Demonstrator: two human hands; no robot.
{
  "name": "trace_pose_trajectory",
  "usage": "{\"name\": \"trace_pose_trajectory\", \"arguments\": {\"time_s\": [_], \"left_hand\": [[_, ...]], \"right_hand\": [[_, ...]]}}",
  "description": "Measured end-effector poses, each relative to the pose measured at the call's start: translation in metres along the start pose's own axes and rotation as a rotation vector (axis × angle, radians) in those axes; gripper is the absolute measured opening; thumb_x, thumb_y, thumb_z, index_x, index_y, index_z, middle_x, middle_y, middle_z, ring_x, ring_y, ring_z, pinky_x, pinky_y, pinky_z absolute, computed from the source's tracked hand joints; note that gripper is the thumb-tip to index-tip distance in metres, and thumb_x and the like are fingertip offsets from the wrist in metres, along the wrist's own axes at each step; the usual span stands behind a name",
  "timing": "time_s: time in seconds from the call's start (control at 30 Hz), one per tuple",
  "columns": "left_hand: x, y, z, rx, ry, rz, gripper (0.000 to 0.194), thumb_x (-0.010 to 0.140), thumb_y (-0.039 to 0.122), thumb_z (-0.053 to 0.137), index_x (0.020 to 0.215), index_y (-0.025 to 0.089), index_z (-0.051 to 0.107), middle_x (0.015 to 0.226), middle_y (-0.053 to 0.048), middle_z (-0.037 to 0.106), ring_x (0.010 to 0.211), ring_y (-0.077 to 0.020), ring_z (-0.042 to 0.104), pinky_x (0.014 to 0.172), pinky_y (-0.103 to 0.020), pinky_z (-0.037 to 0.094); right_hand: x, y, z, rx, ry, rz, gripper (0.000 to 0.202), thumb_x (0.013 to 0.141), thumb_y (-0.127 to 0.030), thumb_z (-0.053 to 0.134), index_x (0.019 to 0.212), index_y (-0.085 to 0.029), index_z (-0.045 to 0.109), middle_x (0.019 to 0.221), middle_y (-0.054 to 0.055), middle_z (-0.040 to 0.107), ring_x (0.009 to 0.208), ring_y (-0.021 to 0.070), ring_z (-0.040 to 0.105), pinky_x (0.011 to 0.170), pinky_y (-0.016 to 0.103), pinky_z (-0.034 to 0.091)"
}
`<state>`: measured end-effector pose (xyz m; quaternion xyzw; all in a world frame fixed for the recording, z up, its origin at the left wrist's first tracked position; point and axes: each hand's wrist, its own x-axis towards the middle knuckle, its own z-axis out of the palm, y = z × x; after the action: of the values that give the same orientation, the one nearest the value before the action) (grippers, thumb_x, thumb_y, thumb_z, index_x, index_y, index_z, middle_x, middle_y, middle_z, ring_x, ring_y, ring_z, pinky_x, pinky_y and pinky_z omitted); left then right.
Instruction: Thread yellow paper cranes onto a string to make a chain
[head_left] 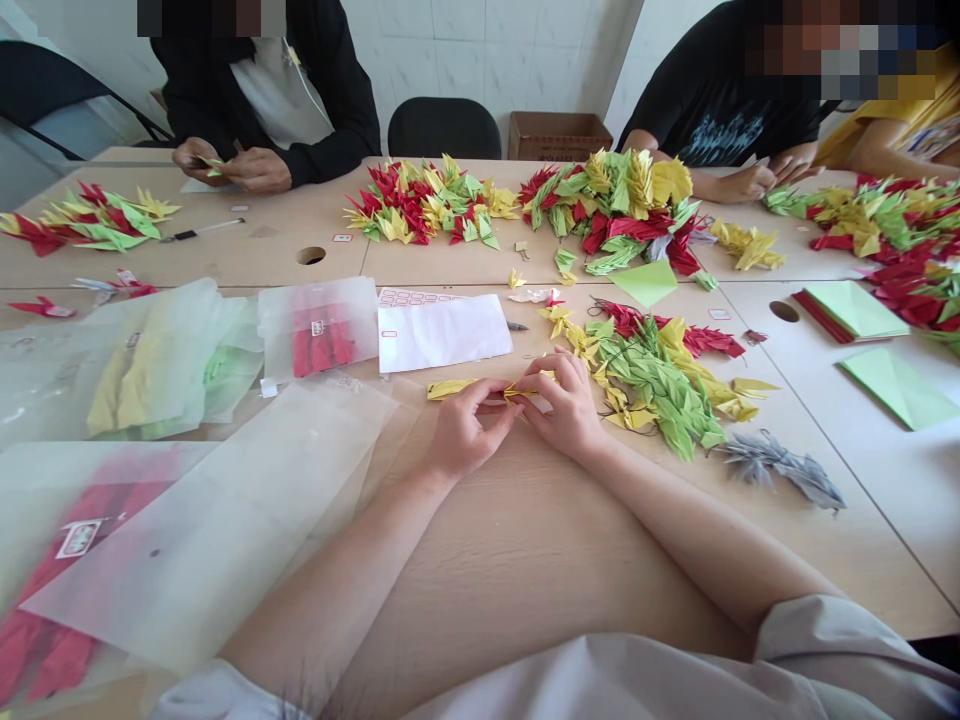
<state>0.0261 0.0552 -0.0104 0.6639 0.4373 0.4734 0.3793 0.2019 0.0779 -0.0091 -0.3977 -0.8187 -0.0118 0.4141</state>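
Note:
My left hand (472, 428) and my right hand (564, 405) meet near the middle of the table, fingertips close together. Between them is a yellow folded paper strip (450, 389), whose left end shows beyond my left fingers. Both hands pinch it, and my fingers cover its middle. Just right of my right hand lies a pile of folded green paper pieces (656, 375) with yellow and red ones around it. Behind my hands rests a white sheet (446, 332).
Clear plastic bags (225, 520) with folded paper cover the left side. A grey bundle (787, 468) and green square sheets (900, 385) lie right. Colourful paper piles (431, 200) stand farther back. People sit across the table (420, 270), one person's hands (255, 168) holding paper.

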Motion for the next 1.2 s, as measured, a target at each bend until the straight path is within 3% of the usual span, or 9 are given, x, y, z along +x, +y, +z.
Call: {"name": "trace_pose_trajectory", "arguments": {"time_s": [0.13, 0.33, 0.53, 0.6, 0.7, 0.77, 0.83, 1.0, 1.2], "left_hand": [[-0.001, -0.001, 0.001, 0.108, 0.020, 0.060, 0.032, 0.085, 0.010, 0.056, 0.114, 0.019, 0.062, 0.111, -0.007, 0.071, 0.096, -0.0175, 0.070, 0.081, -0.027, 0.059], [0.000, 0.000, -0.002, 0.175, 0.049, 0.104, 0.046, 0.088, 0.010, 0.055, 0.132, 0.023, 0.054, 0.127, -0.008, 0.065, 0.096, -0.0158, 0.069, 0.067, -0.021, 0.058], [0.003, 0.004, -0.004, 0.185, 0.085, 0.127, 0.021, 0.088, 0.020, 0.062, 0.109, 0.019, 0.064, 0.132, -0.012, 0.059, 0.083, -0.0139, 0.065, 0.052, -0.019, 0.051], [0.003, 0.006, -0.005, 0.220, 0.112, 0.141, 0.026, 0.086, 0.020, 0.063, 0.112, 0.018, 0.062, 0.137, -0.013, 0.056, 0.089, -0.0166, 0.066, 0.056, -0.022, 0.054], [0.004, 0.007, -0.007, 0.331, 0.101, 0.241, 0.041, 0.084, 0.014, 0.061, 0.125, 0.020, 0.057, 0.143, -0.012, 0.053, 0.120, -0.0254, 0.057, 0.087, -0.036, 0.056], [0.005, 0.007, -0.008, 0.350, 0.064, 0.310, 0.038, 0.085, 0.012, 0.059, 0.121, 0.021, 0.059, 0.137, -0.010, 0.059, 0.128, -0.0260, 0.052, 0.104, -0.044, 0.047], [0.007, 0.005, -0.009, 0.301, 0.041, 0.330, 0.028, 0.086, 0.012, 0.059, 0.112, 0.021, 0.062, 0.126, -0.009, 0.065, 0.123, -0.0243, 0.056, 0.108, -0.045, 0.043], [0.008, 0.002, -0.008, 0.218, 0.108, 0.226, 0.008, 0.086, 0.023, 0.066, 0.093, 0.020, 0.064, 0.097, -0.007, 0.070, 0.101, -0.0219, 0.064, 0.093, -0.038, 0.051], [0.006, -0.002, -0.007, 0.101, 0.103, 0.020, 0.015, 0.086, 0.033, 0.068, 0.088, 0.018, 0.068, 0.085, -0.004, 0.073, 0.077, -0.0164, 0.068, 0.073, -0.026, 0.054]], "right_hand": [[-0.001, -0.003, -0.001, -0.108, -0.020, -0.036, 0.004, 0.091, -0.026, 0.065, 0.095, -0.025, 0.065, 0.090, 0.005, 0.064, 0.083, 0.0213, 0.055, 0.076, 0.037, 0.041], [0.001, -0.002, -0.001, 0.130, -0.147, -0.083, 0.008, 0.097, -0.015, 0.051, 0.097, -0.021, 0.054, 0.095, 0.006, 0.070, 0.086, 0.0197, 0.060, 0.076, 0.034, 0.043], [0.000, -0.003, -0.002, 0.202, -0.125, -0.050, 0.016, 0.096, -0.011, 0.047, 0.107, -0.021, 0.054, 0.089, 0.006, 0.068, 0.078, 0.0199, 0.058, 0.073, 0.034, 0.043], [0.000, -0.004, -0.002, 0.206, -0.149, -0.063, 0.020, 0.096, -0.009, 0.046, 0.109, -0.021, 0.055, 0.089, 0.006, 0.067, 0.078, 0.0202, 0.058, 0.073, 0.035, 0.043], [0.001, -0.005, -0.003, 0.226, -0.189, -0.094, 0.022, 0.096, -0.008, 0.044, 0.108, -0.022, 0.055, 0.088, 0.006, 0.067, 0.080, 0.0205, 0.058, 0.073, 0.035, 0.044], [0.002, -0.005, -0.003, 0.243, -0.195, -0.105, 0.021, 0.096, -0.009, 0.044, 0.109, -0.021, 0.054, 0.090, 0.006, 0.067, 0.083, 0.0210, 0.059, 0.075, 0.036, 0.045], [0.002, -0.005, -0.002, 0.251, -0.186, -0.103, 0.021, 0.096, -0.010, 0.044, 0.111, -0.021, 0.052, 0.093, 0.008, 0.067, 0.086, 0.0220, 0.060, 0.077, 0.038, 0.047], [-0.001, -0.002, -0.001, 0.241, -0.142, -0.058, 0.020, 0.096, -0.010, 0.045, 0.111, -0.022, 0.049, 0.096, 0.008, 0.067, 0.085, 0.0223, 0.060, 0.079, 0.040, 0.047], [-0.002, 0.001, 0.001, 0.265, -0.136, 0.014, 0.017, 0.096, -0.012, 0.046, 0.109, -0.023, 0.049, 0.098, 0.008, 0.066, 0.087, 0.0218, 0.062, 0.079, 0.038, 0.047]]}}
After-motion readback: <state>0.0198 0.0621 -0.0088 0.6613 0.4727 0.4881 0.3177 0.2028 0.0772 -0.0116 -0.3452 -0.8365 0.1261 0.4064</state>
